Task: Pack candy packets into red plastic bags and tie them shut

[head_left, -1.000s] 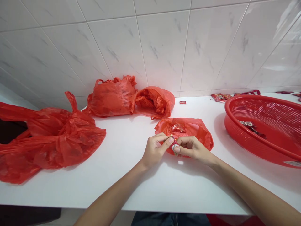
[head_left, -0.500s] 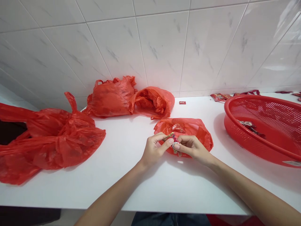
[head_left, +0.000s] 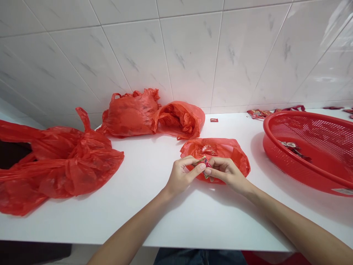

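Note:
Both hands meet over a red plastic bag (head_left: 239, 156) that lies with its mouth open on the table. Between them is a small shiny wrapper (head_left: 204, 161), red and gold with dark print; its exact kind is too small to make out. My left hand (head_left: 184, 173) pinches it between thumb and fingers from the left. From the right, my right hand (head_left: 224, 171) grips it the same way, thumb tips nearly touching. Inside the bag, just beyond the fingers, lies a flat glossy red packet (head_left: 209, 149).
A red perforated plastic basket (head_left: 309, 169) stands at the right, with some crumpled wrappers (head_left: 293, 148) inside. Other red bags (head_left: 129, 114) sit by the tiled wall, and a large one (head_left: 68, 165) lies at the left. A small red packet (head_left: 214, 120) and several wrappers (head_left: 259, 114) lie near the wall.
The fingers have shifted slightly around the wrapper, and a pale round part that showed near the right thumb is now covered. Everything else stays in place.

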Demonstrator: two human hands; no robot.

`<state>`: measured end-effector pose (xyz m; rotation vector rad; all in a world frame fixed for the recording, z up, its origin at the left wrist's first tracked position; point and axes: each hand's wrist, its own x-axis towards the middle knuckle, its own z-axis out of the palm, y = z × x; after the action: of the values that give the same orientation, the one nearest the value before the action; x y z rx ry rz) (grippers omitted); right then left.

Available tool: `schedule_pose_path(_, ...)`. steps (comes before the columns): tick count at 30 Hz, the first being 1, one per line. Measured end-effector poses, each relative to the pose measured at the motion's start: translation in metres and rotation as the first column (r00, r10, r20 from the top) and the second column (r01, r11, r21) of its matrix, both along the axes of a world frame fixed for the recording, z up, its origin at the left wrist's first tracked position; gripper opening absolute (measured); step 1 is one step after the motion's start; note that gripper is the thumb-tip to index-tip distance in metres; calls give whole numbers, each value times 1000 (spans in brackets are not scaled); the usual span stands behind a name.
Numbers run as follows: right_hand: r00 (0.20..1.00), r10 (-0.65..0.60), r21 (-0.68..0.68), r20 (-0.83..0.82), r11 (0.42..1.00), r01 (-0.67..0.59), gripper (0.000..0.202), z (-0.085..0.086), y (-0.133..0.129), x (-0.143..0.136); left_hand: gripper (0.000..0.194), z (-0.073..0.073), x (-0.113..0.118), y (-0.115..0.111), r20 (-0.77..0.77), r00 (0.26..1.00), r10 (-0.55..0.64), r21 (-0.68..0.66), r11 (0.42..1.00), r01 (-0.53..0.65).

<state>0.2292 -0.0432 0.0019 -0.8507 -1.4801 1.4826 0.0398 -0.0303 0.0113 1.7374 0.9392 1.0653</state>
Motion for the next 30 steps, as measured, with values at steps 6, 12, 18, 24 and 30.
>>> schedule_pose_path(6,999,-34,-31,-24,999,33,35,-1,0,-2,18,-2,2,0,49,998,28,-30,999,-27)
schedule_pose_path(12,995,-40,73,94,997,33,35,-1,0,0,24,-2,1,0,11,1000,25,29,999,-26)
schedule_pose_path(18,998,-54,32,35,998,53,32,0,1,2,21,-3,-1,2,-30,999,19,31,999,-18)
schedule_pose_path(24,995,-95,50,-20,994,96,31,2,0,1,19,-1,1,0,-3,1000,13,-33,999,-13)
schedule_pose_path(30,993,-115,28,-40,993,116,30,2,1,0,20,-5,2,0,-30,999,28,-22,999,-29)
